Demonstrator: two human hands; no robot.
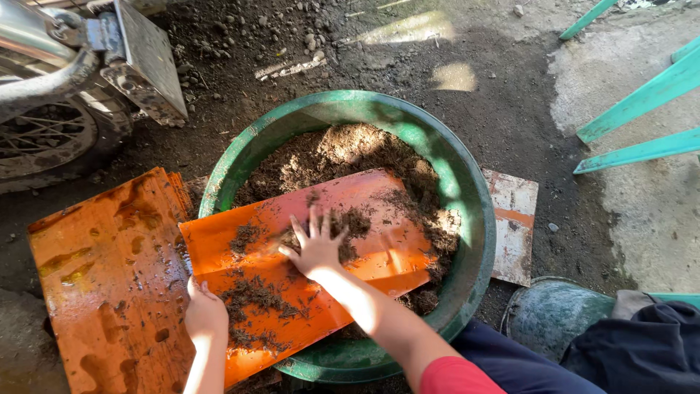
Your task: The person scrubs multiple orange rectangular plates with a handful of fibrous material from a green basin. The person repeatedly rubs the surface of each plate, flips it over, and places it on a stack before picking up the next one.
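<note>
Orange sheet (306, 248), wet, soil-strewn, tilted across green basin (467, 211)

This is an outdoor yard beside a home, on bare dirt ground (503, 109) strewn with small stones. A parked motorcycle wheel (44, 138), turquoise wooden slats (642, 98) and a green basin (467, 182) of soil mark it.

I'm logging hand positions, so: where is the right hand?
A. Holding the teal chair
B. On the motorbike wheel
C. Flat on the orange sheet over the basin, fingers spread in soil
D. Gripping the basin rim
C: the right hand lies palm-down, fingers spread, on the soil-strewn orange sheet resting across the green basin.
</note>
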